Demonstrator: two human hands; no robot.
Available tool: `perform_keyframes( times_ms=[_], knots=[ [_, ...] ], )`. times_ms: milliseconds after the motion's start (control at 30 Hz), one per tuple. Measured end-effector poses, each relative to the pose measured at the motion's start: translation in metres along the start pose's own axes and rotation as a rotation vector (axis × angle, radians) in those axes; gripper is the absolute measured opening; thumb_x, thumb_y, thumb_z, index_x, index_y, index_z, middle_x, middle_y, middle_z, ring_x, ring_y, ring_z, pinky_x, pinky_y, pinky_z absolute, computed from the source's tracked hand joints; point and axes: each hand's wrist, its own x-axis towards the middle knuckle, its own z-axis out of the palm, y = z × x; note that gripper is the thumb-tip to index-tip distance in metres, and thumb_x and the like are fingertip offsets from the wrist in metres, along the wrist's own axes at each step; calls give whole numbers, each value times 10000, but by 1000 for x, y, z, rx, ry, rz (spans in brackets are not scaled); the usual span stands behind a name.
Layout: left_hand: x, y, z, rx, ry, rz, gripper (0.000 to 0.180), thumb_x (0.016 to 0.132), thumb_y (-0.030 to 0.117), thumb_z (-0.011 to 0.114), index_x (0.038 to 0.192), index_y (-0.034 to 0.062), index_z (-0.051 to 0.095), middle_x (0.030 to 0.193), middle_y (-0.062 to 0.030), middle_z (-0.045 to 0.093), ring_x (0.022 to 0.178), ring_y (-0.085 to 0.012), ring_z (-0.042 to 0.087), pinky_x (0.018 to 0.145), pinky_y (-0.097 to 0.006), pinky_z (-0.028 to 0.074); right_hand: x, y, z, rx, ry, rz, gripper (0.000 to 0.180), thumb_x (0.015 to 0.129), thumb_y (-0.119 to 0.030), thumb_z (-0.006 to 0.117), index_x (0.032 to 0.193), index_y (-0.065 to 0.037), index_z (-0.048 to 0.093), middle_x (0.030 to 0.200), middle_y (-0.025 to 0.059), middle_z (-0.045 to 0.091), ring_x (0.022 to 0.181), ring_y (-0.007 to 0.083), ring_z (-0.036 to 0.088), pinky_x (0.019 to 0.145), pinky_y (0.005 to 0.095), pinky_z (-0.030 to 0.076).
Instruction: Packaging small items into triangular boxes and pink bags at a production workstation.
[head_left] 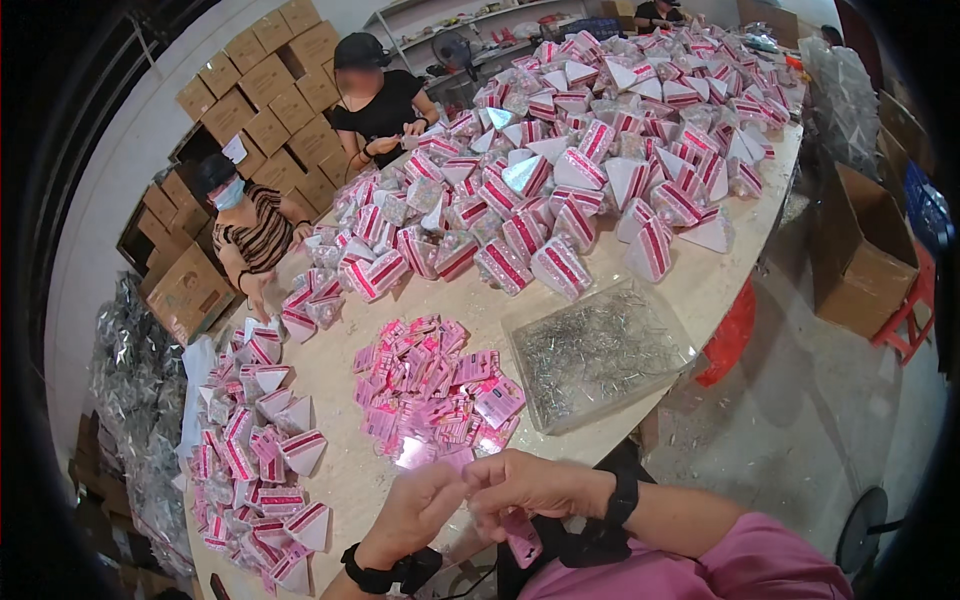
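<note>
Both my hands meet at the near table edge, fingers bent and close together. My right hand (535, 482) is closed, with a small pink printed card (522, 538) hanging below its fingers. My left hand (425, 503) is closed in a pinch against the right one; whatever lies in its fingertips is too small to make out. Just beyond them spreads a loose pile of pink cards (440, 385). To its right stands a clear plastic tray (553, 424) with many thin silvery metal pieces (600, 345) inside.
Wrapped white-and-pink wedge-shaped packs (600, 160) heap across the far table; more (260, 460) lie along the left edge. Two co-workers (385, 105) (255, 225) work at the far left side. Cardboard boxes (270, 100) are stacked behind them. An open carton (865, 250) stands right of the table.
</note>
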Motion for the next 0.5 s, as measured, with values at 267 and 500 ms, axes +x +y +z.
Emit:
perform_keyframes(
  times_ms=[267,500],
  knots=[
    [1,-11,11,-25,105,-26,169,863,100,540,750,-25,533,623,-88,473,591,-147,446,540,-298,380,1,24,13,-1260,527,-668,152,846,-182,581,830,-49,509,665,105,571,597,244,604,508,367,463],
    [4,-12,15,-81,66,-129,164,866,118,546,783,-24,547,649,-82,508,617,-137,475,574,-289,409,-4,39,-1,-1499,540,-814,124,790,-113,601,848,-28,532,730,123,550,613,284,582,529,378,450]
  ],
)
